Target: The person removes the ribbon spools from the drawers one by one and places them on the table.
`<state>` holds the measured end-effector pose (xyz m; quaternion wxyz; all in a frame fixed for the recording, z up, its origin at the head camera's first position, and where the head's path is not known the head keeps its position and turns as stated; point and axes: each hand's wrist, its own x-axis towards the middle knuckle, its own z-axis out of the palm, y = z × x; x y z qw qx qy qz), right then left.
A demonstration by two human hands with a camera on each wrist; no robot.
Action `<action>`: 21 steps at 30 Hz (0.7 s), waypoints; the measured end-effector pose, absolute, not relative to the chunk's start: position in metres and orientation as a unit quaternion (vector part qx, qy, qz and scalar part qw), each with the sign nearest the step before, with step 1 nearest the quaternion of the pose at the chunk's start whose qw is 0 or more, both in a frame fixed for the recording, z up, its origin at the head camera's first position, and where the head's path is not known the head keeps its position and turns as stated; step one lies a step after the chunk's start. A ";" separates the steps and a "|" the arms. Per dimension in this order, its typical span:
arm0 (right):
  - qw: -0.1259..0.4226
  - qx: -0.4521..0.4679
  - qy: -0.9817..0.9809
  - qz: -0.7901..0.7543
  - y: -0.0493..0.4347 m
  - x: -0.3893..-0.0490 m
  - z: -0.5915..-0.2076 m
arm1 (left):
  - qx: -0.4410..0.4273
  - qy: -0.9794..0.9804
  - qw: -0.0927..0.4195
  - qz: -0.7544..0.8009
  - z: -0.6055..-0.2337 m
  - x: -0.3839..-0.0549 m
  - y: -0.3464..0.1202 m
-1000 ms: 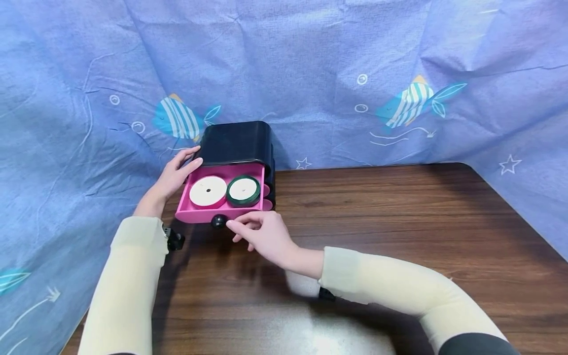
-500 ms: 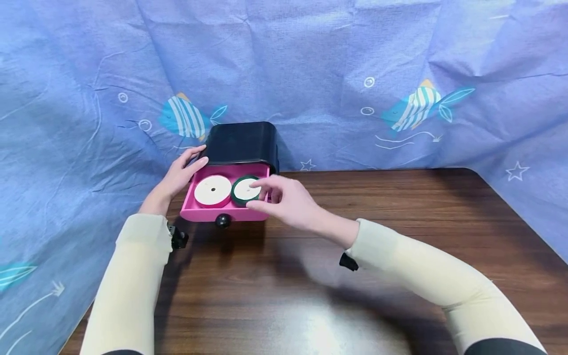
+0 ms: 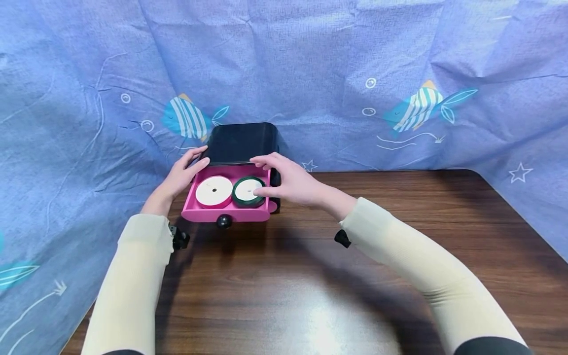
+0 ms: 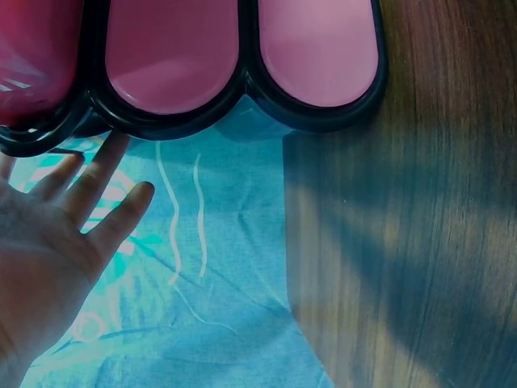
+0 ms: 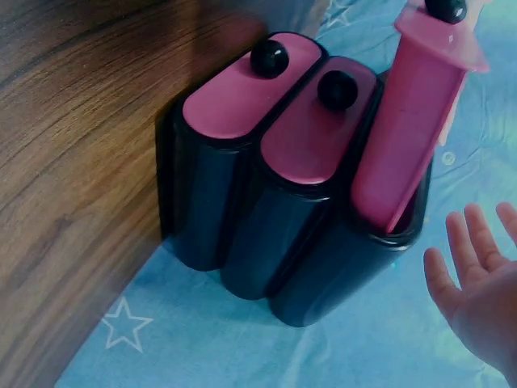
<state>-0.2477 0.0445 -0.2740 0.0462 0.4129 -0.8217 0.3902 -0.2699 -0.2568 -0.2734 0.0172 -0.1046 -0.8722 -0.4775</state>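
A small black drawer cabinet stands at the back left of the table, its pink top drawer pulled out by the black round knob. Inside lie a white-faced spool with a pink rim and a smaller spool with a dark green rim. My left hand rests at the cabinet's upper left side, fingers extended. Over the drawer's right side is my right hand, fingers spread, thumb over the green spool; whether it touches the spool I cannot tell. Nothing is gripped by either hand.
Below the open drawer are two closed pink drawers, the middle one and the bottom one. A blue cloth with fish prints hangs behind and left of the wooden table.
My right hand has left the knob and moved up and right, over the drawer's right side, its fingers now spread. The left hand keeps its place at the cabinet; the view shifts slightly.
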 end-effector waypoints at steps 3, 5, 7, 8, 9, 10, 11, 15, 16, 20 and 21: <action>0.025 0.415 -0.829 0.374 0.041 -0.253 -0.278 | -0.107 -0.872 0.017 -0.478 -0.273 -0.268 -0.256; 0.015 0.416 -0.833 0.364 0.037 -0.256 -0.280 | -0.107 -0.871 0.017 -0.479 -0.273 -0.269 -0.256; 0.006 0.414 -0.839 0.352 0.033 -0.257 -0.281 | -0.106 -0.872 0.017 -0.478 -0.274 -0.269 -0.256; 0.002 0.413 -0.843 0.345 0.032 -0.258 -0.281 | -0.106 -0.872 0.018 -0.478 -0.274 -0.270 -0.256; -0.001 0.412 -0.846 0.338 0.029 -0.259 -0.282 | -0.105 -0.872 0.018 -0.479 -0.274 -0.270 -0.256; -0.003 0.412 -0.849 0.331 0.027 -0.260 -0.282 | -0.105 -0.871 0.018 -0.479 -0.274 -0.270 -0.256; -0.005 0.411 -0.854 0.320 0.025 -0.260 -0.282 | -0.104 -0.871 0.019 -0.479 -0.274 -0.270 -0.256; -0.005 0.410 -0.868 0.279 0.018 -0.264 -0.284 | -0.101 -0.871 0.018 -0.480 -0.274 -0.270 -0.256; -0.003 0.411 -0.871 0.269 0.016 -0.265 -0.285 | -0.101 -0.872 0.018 -0.480 -0.275 -0.270 -0.256; 0.002 0.408 -0.883 0.234 0.014 -0.268 -0.286 | -0.099 -0.872 0.018 -0.479 -0.274 -0.270 -0.255; 0.001 0.406 -0.885 0.227 0.013 -0.269 -0.286 | -0.098 -0.872 0.018 -0.479 -0.274 -0.270 -0.255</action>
